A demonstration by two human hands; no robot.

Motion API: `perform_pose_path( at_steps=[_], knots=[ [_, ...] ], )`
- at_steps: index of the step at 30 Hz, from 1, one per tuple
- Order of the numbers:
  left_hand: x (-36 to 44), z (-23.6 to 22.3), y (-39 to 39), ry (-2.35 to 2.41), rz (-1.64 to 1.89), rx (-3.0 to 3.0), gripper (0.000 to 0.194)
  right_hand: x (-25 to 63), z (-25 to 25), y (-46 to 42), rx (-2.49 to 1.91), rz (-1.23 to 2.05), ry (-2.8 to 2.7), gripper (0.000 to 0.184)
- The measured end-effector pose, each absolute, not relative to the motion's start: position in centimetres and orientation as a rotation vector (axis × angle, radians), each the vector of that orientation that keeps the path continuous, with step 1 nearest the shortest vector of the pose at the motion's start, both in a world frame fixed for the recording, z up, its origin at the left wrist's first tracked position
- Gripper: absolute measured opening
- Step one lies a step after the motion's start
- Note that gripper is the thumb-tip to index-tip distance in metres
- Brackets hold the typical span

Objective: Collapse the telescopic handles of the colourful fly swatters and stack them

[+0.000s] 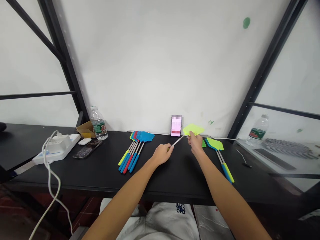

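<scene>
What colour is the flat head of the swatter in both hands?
The flat head is bright yellow-green, seen best in the head-camera view.

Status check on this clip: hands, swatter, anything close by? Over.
Left hand gripping yellow swatter at handle end. Right hand pinching its head. Lit phone upright behind, near the swatter's head; nothing visible blocking either hand.
</scene>
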State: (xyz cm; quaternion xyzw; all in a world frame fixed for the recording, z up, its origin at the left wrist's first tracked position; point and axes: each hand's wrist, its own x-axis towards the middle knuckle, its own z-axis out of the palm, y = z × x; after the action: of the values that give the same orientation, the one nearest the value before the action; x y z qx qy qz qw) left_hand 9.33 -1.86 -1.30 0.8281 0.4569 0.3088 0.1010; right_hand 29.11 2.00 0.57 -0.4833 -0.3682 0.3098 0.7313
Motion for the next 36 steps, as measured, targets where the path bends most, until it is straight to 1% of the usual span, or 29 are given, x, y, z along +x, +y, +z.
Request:
perform_pose_path(
  at_steps=[4,7,15,24,28,32,36],
  knots=[
    [9.37,-1.37,-1.96,1.309,0.913,2.462,0.041,29.2,0.09,2.28,-1.075,0.633,-0.853,0.026],
    [9.38,-1.47,-1.91,1.323,0.917,2.464,0.041,29.18,-0.19,2.47,-1.058,0.648,-0.875,0.027],
    [9.44,-1.65,-1.69,1.331,0.921,2.45,0.04,28.79,0.0,2.33,-0.892,0.881,-0.811,0.035],
    [9.52,-1.2,-1.75,1.198,0.966,2.335,0.041,28.78,0.56,1.83,-0.775,1.087,-0.863,0.041],
    [9.63,-1.25,-1.56,1.091,0.939,2.189,0.041,28.83,0.56,1.8,-0.76,1.111,-0.877,0.043],
    [9.97,-1.47,-1.57,0.993,0.835,1.86,0.041,28.91,0.49,1.83,-0.764,1.118,-0.897,0.043],
    [10.21,-1.54,-1.66,0.969,0.775,1.703,0.045,28.95,0.53,1.79,-0.757,1.132,-0.913,0.044]
  ],
)
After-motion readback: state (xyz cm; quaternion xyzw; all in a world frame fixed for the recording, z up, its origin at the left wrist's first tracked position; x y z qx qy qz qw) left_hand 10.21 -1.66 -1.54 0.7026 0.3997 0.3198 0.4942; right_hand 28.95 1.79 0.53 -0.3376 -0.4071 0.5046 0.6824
